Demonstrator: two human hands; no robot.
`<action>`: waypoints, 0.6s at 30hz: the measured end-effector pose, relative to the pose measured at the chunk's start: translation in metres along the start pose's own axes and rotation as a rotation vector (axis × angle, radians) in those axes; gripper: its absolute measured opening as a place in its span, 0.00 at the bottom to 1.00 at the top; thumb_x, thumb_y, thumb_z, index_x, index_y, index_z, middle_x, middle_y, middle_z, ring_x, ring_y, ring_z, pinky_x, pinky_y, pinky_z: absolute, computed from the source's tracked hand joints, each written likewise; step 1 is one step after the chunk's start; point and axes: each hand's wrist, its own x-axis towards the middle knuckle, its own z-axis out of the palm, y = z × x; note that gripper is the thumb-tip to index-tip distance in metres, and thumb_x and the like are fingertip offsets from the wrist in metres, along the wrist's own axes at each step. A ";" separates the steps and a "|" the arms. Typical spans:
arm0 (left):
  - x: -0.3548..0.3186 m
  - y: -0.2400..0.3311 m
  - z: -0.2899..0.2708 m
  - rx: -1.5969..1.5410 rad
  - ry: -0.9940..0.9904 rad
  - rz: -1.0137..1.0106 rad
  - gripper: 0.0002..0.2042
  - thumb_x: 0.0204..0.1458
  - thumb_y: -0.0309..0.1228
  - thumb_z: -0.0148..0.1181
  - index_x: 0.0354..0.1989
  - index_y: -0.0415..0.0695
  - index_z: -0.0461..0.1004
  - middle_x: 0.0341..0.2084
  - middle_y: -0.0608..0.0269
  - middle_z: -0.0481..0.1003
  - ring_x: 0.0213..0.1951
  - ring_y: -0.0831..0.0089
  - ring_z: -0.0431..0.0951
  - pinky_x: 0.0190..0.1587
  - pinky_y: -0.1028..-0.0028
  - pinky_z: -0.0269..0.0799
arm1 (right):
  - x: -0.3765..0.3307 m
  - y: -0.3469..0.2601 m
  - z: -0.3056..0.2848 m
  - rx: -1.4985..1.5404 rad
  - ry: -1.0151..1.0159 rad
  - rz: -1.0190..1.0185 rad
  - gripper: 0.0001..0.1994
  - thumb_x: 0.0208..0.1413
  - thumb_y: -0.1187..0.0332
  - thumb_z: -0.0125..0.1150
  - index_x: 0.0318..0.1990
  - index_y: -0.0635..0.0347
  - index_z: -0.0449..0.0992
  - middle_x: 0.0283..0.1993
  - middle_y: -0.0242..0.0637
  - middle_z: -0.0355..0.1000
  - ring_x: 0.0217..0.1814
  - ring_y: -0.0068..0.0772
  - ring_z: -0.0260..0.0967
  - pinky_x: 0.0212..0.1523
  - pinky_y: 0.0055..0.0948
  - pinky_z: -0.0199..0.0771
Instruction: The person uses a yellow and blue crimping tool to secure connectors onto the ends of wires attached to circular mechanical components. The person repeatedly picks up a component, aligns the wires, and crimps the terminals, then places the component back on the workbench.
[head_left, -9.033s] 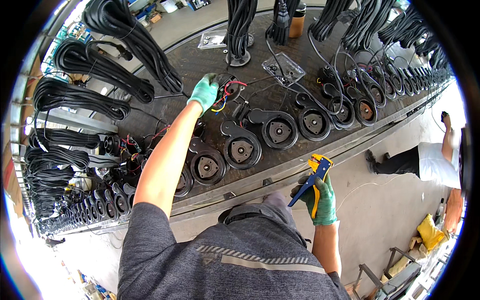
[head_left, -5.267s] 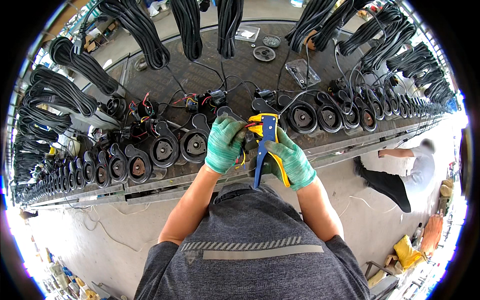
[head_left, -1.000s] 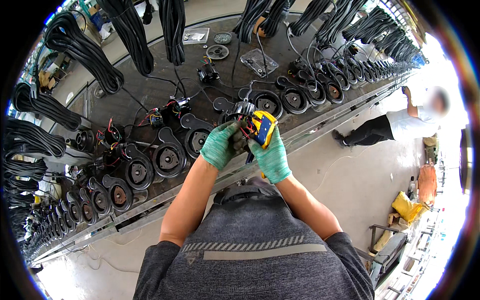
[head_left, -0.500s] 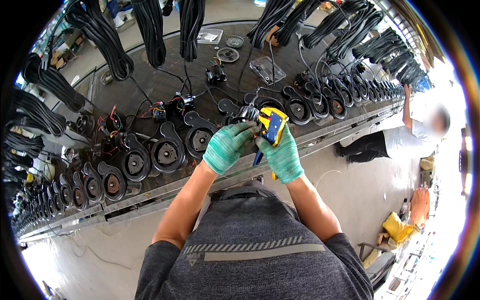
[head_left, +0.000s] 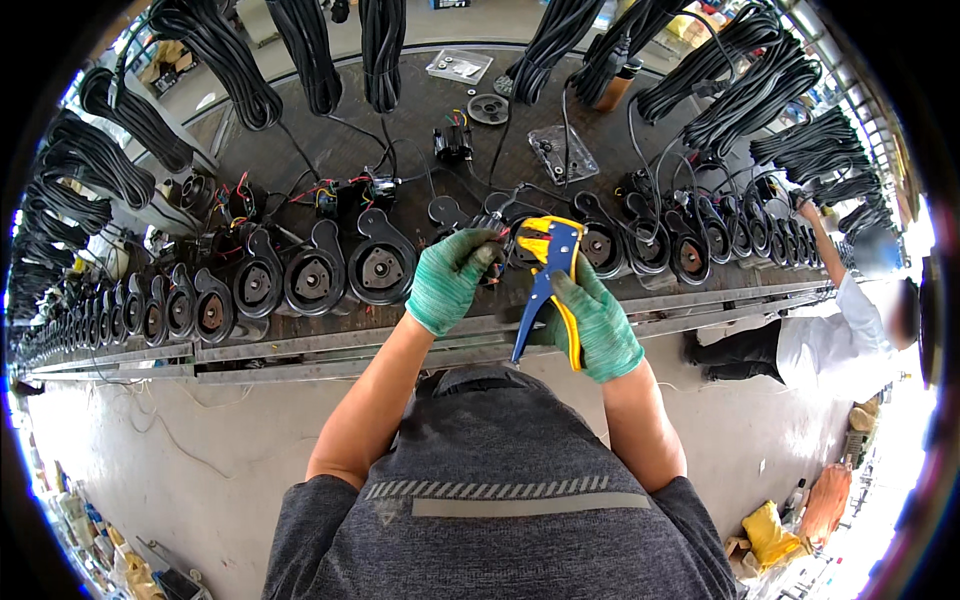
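My right hand (head_left: 602, 328), in a green knit glove, is wrapped round the yellow and blue handles of a wire stripper (head_left: 563, 245). The handles stand spread, and the jaws point up and left. My left hand (head_left: 446, 282), gloved alike with dark fingertips, is pinched closed just left of the jaws. A thin reddish wire (head_left: 504, 231) shows at its fingertips; how many wires it holds is hidden. Behind the fingers, a motor with a silvery body is partly covered. A black round housing (head_left: 382, 267) with a curved arm lies on the bench left of my hands.
Long rows of similar black housings (head_left: 312, 280) run along the bench edge on both sides. Bundled black cables (head_left: 383, 60) hang above. A small motor (head_left: 453, 143), a grey disc (head_left: 488, 109) and a clear bag (head_left: 562, 153) lie farther back. Another person (head_left: 830, 330) reaches toward the bench at right.
The wire stripper has turned more upright and its handles have spread apart. My right hand has moved down and right along them. My left hand remains pinched, and the whole view has shifted.
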 end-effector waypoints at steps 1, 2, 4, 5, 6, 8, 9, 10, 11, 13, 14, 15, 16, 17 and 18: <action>0.000 0.004 0.002 0.087 0.001 0.046 0.15 0.67 0.32 0.59 0.54 0.35 0.76 0.37 0.62 0.82 0.33 0.79 0.80 0.39 0.78 0.78 | 0.002 0.001 -0.001 -0.008 -0.045 0.001 0.31 0.69 0.65 0.59 0.76 0.56 0.57 0.64 0.29 0.68 0.64 0.21 0.63 0.67 0.25 0.62; 0.000 0.005 0.004 0.174 0.000 0.091 0.15 0.67 0.33 0.59 0.54 0.34 0.76 0.37 0.63 0.81 0.33 0.79 0.79 0.39 0.78 0.77 | 0.004 0.001 -0.002 -0.015 -0.089 0.000 0.31 0.70 0.64 0.59 0.76 0.55 0.56 0.64 0.29 0.68 0.64 0.21 0.63 0.67 0.25 0.61; 0.000 0.005 0.006 0.254 0.034 0.145 0.14 0.67 0.33 0.59 0.53 0.35 0.77 0.36 0.62 0.81 0.34 0.77 0.79 0.40 0.77 0.76 | 0.009 0.000 -0.008 -0.036 -0.159 0.012 0.32 0.70 0.63 0.59 0.77 0.55 0.55 0.66 0.29 0.67 0.65 0.21 0.62 0.68 0.25 0.60; 0.001 0.005 0.007 0.293 0.050 0.173 0.14 0.67 0.33 0.59 0.52 0.35 0.77 0.36 0.62 0.80 0.34 0.76 0.79 0.40 0.76 0.75 | 0.010 0.000 -0.011 -0.050 -0.185 0.026 0.32 0.70 0.62 0.60 0.77 0.55 0.55 0.66 0.29 0.66 0.65 0.20 0.61 0.67 0.25 0.60; 0.002 0.007 0.008 0.365 0.054 0.217 0.13 0.66 0.32 0.59 0.51 0.35 0.77 0.36 0.58 0.79 0.35 0.69 0.79 0.40 0.73 0.76 | 0.011 -0.002 -0.014 -0.070 -0.201 0.035 0.32 0.70 0.62 0.60 0.77 0.55 0.55 0.66 0.29 0.66 0.65 0.20 0.61 0.67 0.24 0.61; 0.004 0.011 0.011 0.506 0.059 0.305 0.11 0.65 0.30 0.58 0.50 0.36 0.77 0.37 0.51 0.78 0.37 0.57 0.80 0.41 0.65 0.76 | 0.012 -0.004 -0.018 -0.109 -0.218 0.045 0.31 0.70 0.62 0.59 0.76 0.55 0.56 0.64 0.29 0.67 0.63 0.20 0.62 0.66 0.24 0.61; 0.003 0.010 0.012 0.511 0.059 0.310 0.11 0.64 0.29 0.58 0.50 0.36 0.77 0.37 0.50 0.77 0.37 0.54 0.80 0.41 0.64 0.76 | 0.011 -0.005 -0.019 -0.127 -0.220 0.047 0.31 0.70 0.61 0.59 0.76 0.56 0.57 0.63 0.28 0.67 0.62 0.20 0.62 0.66 0.24 0.62; 0.004 0.009 0.014 0.516 0.060 0.318 0.11 0.64 0.29 0.58 0.49 0.36 0.77 0.37 0.50 0.77 0.37 0.51 0.80 0.41 0.63 0.76 | 0.011 -0.007 -0.019 -0.123 -0.214 0.068 0.31 0.70 0.61 0.59 0.76 0.56 0.57 0.62 0.28 0.68 0.61 0.19 0.63 0.65 0.24 0.62; 0.004 0.008 0.015 0.521 0.061 0.326 0.11 0.64 0.29 0.58 0.49 0.36 0.77 0.37 0.49 0.76 0.38 0.49 0.79 0.41 0.62 0.75 | 0.010 -0.009 -0.020 -0.117 -0.208 0.090 0.31 0.70 0.61 0.59 0.76 0.56 0.57 0.62 0.27 0.68 0.60 0.19 0.63 0.65 0.24 0.63; 0.005 0.012 0.017 0.596 0.052 0.355 0.10 0.63 0.28 0.58 0.50 0.36 0.77 0.38 0.49 0.76 0.38 0.48 0.79 0.42 0.62 0.76 | 0.007 -0.012 -0.018 -0.093 -0.182 0.126 0.31 0.70 0.61 0.60 0.75 0.57 0.57 0.59 0.27 0.68 0.59 0.18 0.63 0.64 0.23 0.64; 0.006 0.014 0.018 0.633 0.047 0.371 0.10 0.63 0.27 0.58 0.50 0.36 0.77 0.38 0.49 0.76 0.39 0.48 0.79 0.42 0.61 0.76 | 0.006 -0.012 -0.018 -0.096 -0.173 0.117 0.31 0.70 0.62 0.60 0.75 0.57 0.57 0.58 0.26 0.69 0.58 0.17 0.63 0.63 0.22 0.64; 0.006 0.014 0.019 0.641 0.044 0.373 0.11 0.63 0.27 0.58 0.50 0.36 0.77 0.38 0.49 0.76 0.39 0.48 0.79 0.42 0.61 0.75 | 0.007 -0.010 -0.017 -0.128 -0.172 0.058 0.31 0.70 0.62 0.61 0.75 0.57 0.57 0.57 0.26 0.69 0.57 0.17 0.63 0.62 0.22 0.65; 0.006 0.014 0.019 0.648 0.041 0.377 0.11 0.62 0.26 0.58 0.50 0.37 0.76 0.38 0.49 0.76 0.39 0.48 0.78 0.42 0.61 0.75 | 0.008 -0.007 -0.018 -0.145 -0.164 0.028 0.31 0.69 0.62 0.61 0.75 0.57 0.57 0.57 0.26 0.69 0.56 0.17 0.63 0.62 0.21 0.65; 0.006 0.014 0.020 0.656 0.038 0.380 0.11 0.61 0.26 0.58 0.51 0.37 0.76 0.38 0.49 0.76 0.39 0.48 0.78 0.42 0.61 0.75 | 0.009 -0.004 -0.019 -0.162 -0.156 -0.002 0.31 0.69 0.62 0.61 0.75 0.57 0.57 0.56 0.26 0.69 0.56 0.16 0.63 0.61 0.21 0.66; 0.006 0.014 0.020 0.662 0.033 0.381 0.12 0.60 0.25 0.58 0.51 0.37 0.76 0.38 0.49 0.75 0.39 0.48 0.78 0.43 0.60 0.75 | 0.010 -0.001 -0.021 -0.164 -0.141 -0.002 0.31 0.69 0.62 0.62 0.75 0.57 0.57 0.55 0.25 0.69 0.55 0.16 0.63 0.60 0.21 0.66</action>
